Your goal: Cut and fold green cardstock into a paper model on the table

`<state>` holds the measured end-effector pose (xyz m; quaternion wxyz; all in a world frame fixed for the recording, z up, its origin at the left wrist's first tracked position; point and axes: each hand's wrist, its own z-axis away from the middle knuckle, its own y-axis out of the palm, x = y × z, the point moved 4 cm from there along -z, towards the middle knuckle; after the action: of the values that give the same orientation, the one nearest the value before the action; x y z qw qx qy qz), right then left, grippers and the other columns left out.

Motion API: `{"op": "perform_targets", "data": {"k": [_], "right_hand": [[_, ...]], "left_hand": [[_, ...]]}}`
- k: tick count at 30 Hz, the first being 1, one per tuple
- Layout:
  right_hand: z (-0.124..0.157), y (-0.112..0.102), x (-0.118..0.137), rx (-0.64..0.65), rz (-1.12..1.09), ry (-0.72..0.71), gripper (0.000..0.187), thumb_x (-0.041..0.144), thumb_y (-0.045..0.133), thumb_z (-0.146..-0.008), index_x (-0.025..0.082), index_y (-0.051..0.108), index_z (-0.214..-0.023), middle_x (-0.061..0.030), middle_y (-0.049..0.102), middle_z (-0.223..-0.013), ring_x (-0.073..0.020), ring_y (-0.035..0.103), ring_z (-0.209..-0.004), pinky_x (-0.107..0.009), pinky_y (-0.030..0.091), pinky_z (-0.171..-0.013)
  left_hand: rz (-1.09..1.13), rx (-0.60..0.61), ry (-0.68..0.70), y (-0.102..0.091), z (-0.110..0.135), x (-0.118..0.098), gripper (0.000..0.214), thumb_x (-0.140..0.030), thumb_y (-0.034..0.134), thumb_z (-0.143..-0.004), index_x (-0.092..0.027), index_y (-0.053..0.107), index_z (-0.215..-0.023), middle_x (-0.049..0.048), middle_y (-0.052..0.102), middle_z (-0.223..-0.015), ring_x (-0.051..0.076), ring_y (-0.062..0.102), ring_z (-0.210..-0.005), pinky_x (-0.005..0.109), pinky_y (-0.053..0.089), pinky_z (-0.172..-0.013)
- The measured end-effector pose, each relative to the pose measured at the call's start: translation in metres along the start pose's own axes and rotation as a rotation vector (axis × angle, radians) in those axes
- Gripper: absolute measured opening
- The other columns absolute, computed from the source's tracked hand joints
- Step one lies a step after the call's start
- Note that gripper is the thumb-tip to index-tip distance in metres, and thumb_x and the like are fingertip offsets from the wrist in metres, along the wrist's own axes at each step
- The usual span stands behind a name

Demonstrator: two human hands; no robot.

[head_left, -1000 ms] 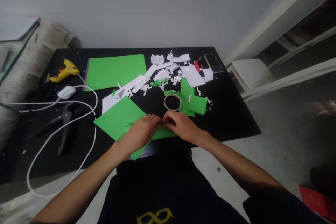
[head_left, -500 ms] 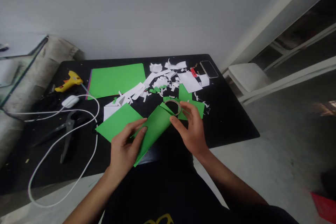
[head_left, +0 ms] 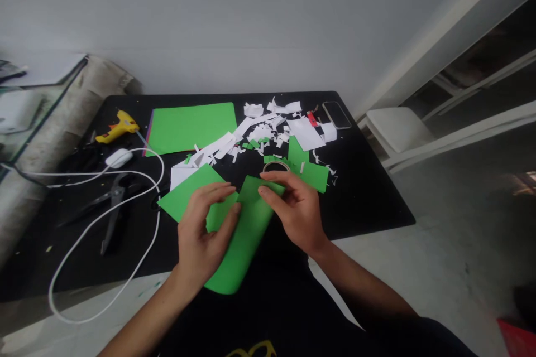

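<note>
A folded or curled sheet of green paper [head_left: 247,228] slants over the table's front edge, its lower end bulging toward my lap. My right hand [head_left: 295,203] pinches its upper right corner between thumb and fingers. Along the paper's left side lies my left hand [head_left: 209,226], with thumb and forefinger apart and the thumb tip against the paper; its other fingers are partly hidden. Under the left fingers, a second green sheet [head_left: 205,181] rests on the table. Just behind my right fingers is a tape roll [head_left: 276,164], partly covered. A cut green piece [head_left: 314,175] lies to its right.
White paper scraps [head_left: 262,133] litter the black table [head_left: 364,189]. At the back are a green paper stack [head_left: 192,125], a red object [head_left: 312,118] and a phone [head_left: 337,115]. Leftward lie a yellow glue gun [head_left: 119,126], scissors [head_left: 116,198] and a looping white cable [head_left: 90,228].
The green paper has turned steeper, and its lower end has come nearer my lap and curved. My right hand has moved left from beside the tape roll onto the paper's top corner.
</note>
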<state>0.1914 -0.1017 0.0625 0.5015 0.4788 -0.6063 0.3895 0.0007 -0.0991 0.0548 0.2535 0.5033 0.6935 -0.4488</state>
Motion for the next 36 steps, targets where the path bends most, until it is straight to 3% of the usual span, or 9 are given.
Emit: {"op": "perform_targets", "data": {"k": [3, 6, 12, 17, 25, 31, 36], "right_hand": [[-0.002, 0.004, 0.009, 0.047, -0.002, -0.063, 0.018, 0.023, 0.079, -0.089, 0.029, 0.081, -0.106, -0.0003, 0.081, -0.100, -0.0162, 0.073, -0.083, -0.027, 0.061, -0.066], [-0.003, 0.007, 0.017, 0.066, 0.031, -0.101, 0.017, 0.021, 0.078, -0.091, 0.029, 0.082, -0.105, 0.0011, 0.081, -0.095, -0.0146, 0.072, -0.075, -0.026, 0.059, -0.061], [-0.002, 0.010, 0.033, 0.059, 0.035, -0.220, 0.019, 0.019, 0.080, -0.092, 0.031, 0.081, -0.106, 0.0022, 0.083, -0.101, -0.0178, 0.078, -0.093, -0.034, 0.066, -0.084], [-0.003, 0.013, 0.040, 0.064, 0.042, -0.233, 0.016, 0.023, 0.083, -0.090, 0.033, 0.083, -0.103, 0.0022, 0.084, -0.096, -0.0199, 0.078, -0.088, -0.036, 0.067, -0.081], [-0.003, 0.012, 0.042, 0.067, 0.039, -0.243, 0.015, 0.022, 0.084, -0.088, 0.032, 0.083, -0.099, 0.0032, 0.084, -0.093, -0.0195, 0.078, -0.083, -0.034, 0.067, -0.075], [-0.003, 0.011, 0.045, 0.095, 0.033, -0.255, 0.023, 0.015, 0.085, -0.085, 0.032, 0.083, -0.101, 0.0025, 0.085, -0.096, -0.0206, 0.078, -0.084, -0.034, 0.067, -0.076], [-0.002, 0.011, 0.047, 0.095, 0.079, -0.282, 0.017, 0.022, 0.084, -0.088, 0.032, 0.083, -0.101, 0.0023, 0.084, -0.096, -0.0207, 0.079, -0.084, -0.035, 0.067, -0.075]], "left_hand": [[0.120, -0.019, -0.074, -0.001, -0.005, -0.004, 0.037, -0.017, 0.074, -0.095, -0.026, 0.071, -0.130, 0.0042, 0.078, -0.108, 0.018, 0.075, -0.094, 0.033, 0.065, -0.085], [0.138, -0.065, -0.033, -0.003, -0.007, -0.012, 0.031, -0.015, 0.076, -0.093, -0.028, 0.078, -0.122, 0.0020, 0.080, -0.104, 0.015, 0.075, -0.086, 0.027, 0.064, -0.075], [0.110, -0.137, 0.080, -0.008, -0.009, -0.022, 0.041, -0.005, 0.077, -0.090, -0.033, 0.080, -0.120, 0.0008, 0.081, -0.102, 0.015, 0.074, -0.088, 0.028, 0.062, -0.072], [0.120, -0.157, 0.147, -0.010, -0.009, -0.028, 0.048, -0.001, 0.075, -0.089, -0.033, 0.079, -0.124, 0.0014, 0.081, -0.103, 0.017, 0.074, -0.087, 0.029, 0.061, -0.068], [0.128, -0.184, 0.127, -0.012, -0.009, -0.027, 0.043, -0.004, 0.077, -0.089, -0.032, 0.080, -0.120, 0.0008, 0.082, -0.103, 0.017, 0.075, -0.088, 0.030, 0.063, -0.071], [0.124, -0.174, 0.183, -0.014, -0.011, -0.032, 0.051, -0.001, 0.076, -0.088, -0.037, 0.079, -0.124, -0.0010, 0.081, -0.098, 0.016, 0.074, -0.084, 0.030, 0.060, -0.066], [0.103, -0.163, 0.183, -0.015, -0.011, -0.034, 0.055, 0.000, 0.075, -0.088, -0.039, 0.078, -0.127, -0.0015, 0.080, -0.099, 0.015, 0.073, -0.084, 0.028, 0.059, -0.066]]}}
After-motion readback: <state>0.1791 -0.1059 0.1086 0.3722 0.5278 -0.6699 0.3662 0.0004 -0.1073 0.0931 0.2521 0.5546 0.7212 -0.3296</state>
